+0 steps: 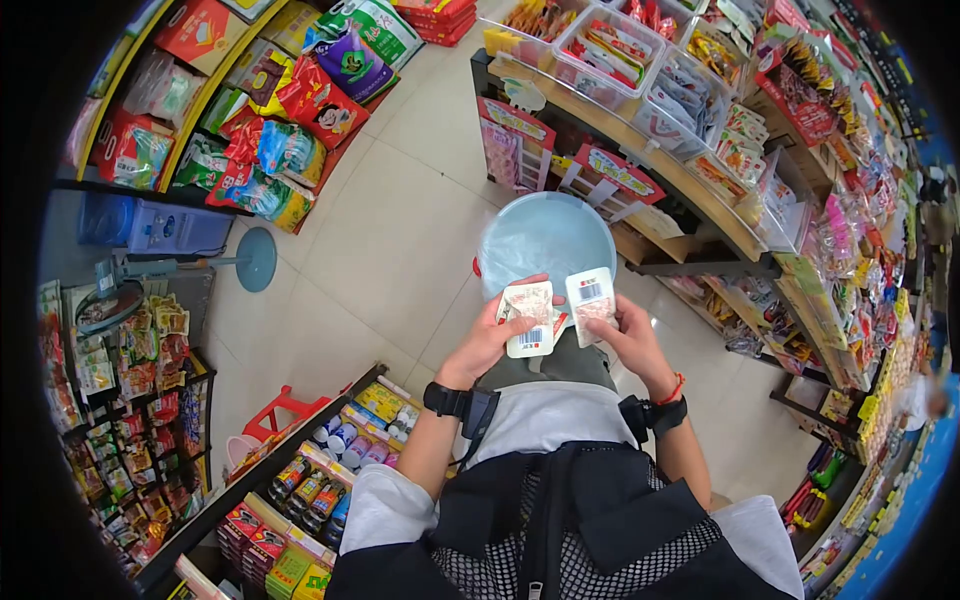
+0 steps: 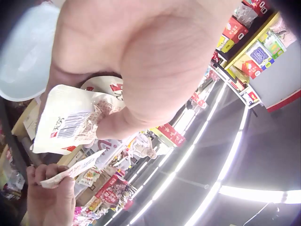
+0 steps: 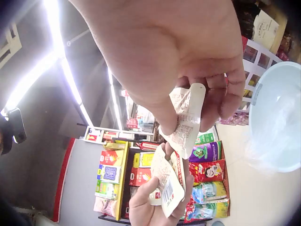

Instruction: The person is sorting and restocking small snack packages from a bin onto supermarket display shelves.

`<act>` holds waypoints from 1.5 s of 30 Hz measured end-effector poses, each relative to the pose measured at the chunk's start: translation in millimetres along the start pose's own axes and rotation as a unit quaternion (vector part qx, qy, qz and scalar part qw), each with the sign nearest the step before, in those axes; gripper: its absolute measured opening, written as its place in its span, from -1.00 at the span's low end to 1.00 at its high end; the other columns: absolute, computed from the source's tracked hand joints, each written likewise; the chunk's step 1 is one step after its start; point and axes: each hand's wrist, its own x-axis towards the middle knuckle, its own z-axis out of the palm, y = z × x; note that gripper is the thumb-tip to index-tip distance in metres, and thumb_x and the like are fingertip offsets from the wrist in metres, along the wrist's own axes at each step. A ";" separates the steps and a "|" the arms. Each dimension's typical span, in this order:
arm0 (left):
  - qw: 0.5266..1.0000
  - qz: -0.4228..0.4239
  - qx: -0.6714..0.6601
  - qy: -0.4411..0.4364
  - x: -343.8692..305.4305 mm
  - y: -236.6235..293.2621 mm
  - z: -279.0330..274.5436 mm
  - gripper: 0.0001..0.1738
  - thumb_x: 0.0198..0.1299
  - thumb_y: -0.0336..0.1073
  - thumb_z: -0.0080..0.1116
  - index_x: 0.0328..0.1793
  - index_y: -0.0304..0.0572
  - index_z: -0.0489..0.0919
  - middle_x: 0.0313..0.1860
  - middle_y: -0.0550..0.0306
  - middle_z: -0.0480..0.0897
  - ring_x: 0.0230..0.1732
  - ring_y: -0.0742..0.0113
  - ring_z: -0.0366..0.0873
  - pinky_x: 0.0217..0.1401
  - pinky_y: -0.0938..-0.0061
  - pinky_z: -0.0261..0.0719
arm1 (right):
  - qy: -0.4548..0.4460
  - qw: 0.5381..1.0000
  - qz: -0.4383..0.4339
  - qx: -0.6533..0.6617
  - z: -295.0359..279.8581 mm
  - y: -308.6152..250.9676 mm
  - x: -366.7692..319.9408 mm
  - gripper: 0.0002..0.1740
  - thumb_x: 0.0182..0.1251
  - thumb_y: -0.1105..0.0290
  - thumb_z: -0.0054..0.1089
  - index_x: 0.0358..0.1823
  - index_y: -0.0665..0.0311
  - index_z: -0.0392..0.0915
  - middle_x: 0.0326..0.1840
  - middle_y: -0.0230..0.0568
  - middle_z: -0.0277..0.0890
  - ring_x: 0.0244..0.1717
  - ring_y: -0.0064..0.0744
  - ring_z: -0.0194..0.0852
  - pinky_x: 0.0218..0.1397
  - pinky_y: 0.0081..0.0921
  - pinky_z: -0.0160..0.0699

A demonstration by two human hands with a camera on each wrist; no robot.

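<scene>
Snack packets (image 1: 530, 322), small and white with a barcode facing up, are held in the left hand (image 1: 487, 345) in the head view, in front of the person's body. Thumb and fingers are closed on them, and at least two lie stacked. The right hand (image 1: 632, 338) pinches a single packet (image 1: 590, 300) just beside them; the two lots are close but apart. Just beyond both hands is a pale blue basin (image 1: 545, 232) lined with clear film; what it rests on cannot be made out. Tiled floor (image 1: 400, 220) lies around it. Stocked shelves (image 1: 270, 110) run along the left, and clear bins (image 1: 640, 60) of goods along the right.

Left wrist view: the left hand (image 2: 155, 61) fills the upper frame, its thumb pressed onto the snack packets (image 2: 70, 122). The barcoded one is in front and a red-printed one sits behind it. At lower left the right hand (image 2: 47, 197) grips the single packet (image 2: 70, 172), seen edge-on. The basin (image 2: 23, 52) shows at upper left.

Right wrist view: the right hand (image 3: 174, 52) pinches the single packet (image 3: 188, 120) between thumb and fingers, and the packet hangs downward. Below it the left hand (image 3: 150, 205) grasps the snack packets (image 3: 167, 186). The basin (image 3: 277, 117) is at the right edge, and the shelves (image 3: 207, 174) stand behind.
</scene>
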 end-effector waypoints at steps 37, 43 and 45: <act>0.966 -0.020 0.251 -0.052 109.8 -178.6 283.1 -0.67 0.28 -0.50 0.34 0.15 -0.35 0.56 -0.01 0.11 0.72 0.00 0.50 0.66 0.06 0.54 0.63 | 0.223 0.953 -0.152 0.138 -244.2 5.0 -215.9 -0.57 0.43 0.49 0.28 0.27 0.37 0.41 0.14 -0.22 0.59 0.09 -0.51 0.60 0.21 -0.47 0.60; 0.942 -0.064 0.290 -0.156 125.2 -229.0 313.4 -0.55 0.52 -0.20 0.13 0.40 -0.26 0.40 0.18 0.20 0.59 0.19 0.50 0.51 0.23 0.49 0.53 | 0.230 0.955 -0.108 0.152 -276.2 34.5 -228.4 -0.62 0.49 0.41 0.22 0.25 0.36 0.44 0.12 -0.25 0.62 0.11 -0.53 0.56 0.21 -0.49 0.52; 0.935 -0.062 0.307 -0.168 128.3 -239.7 318.7 -0.47 0.53 -0.17 0.13 0.48 -0.21 0.29 0.25 0.17 0.52 0.26 0.46 0.47 0.28 0.45 0.51 | 0.240 0.950 -0.109 0.169 -277.9 35.1 -225.9 -0.64 0.50 0.40 0.20 0.24 0.34 0.44 0.10 -0.27 0.61 0.09 -0.54 0.55 0.21 -0.48 0.50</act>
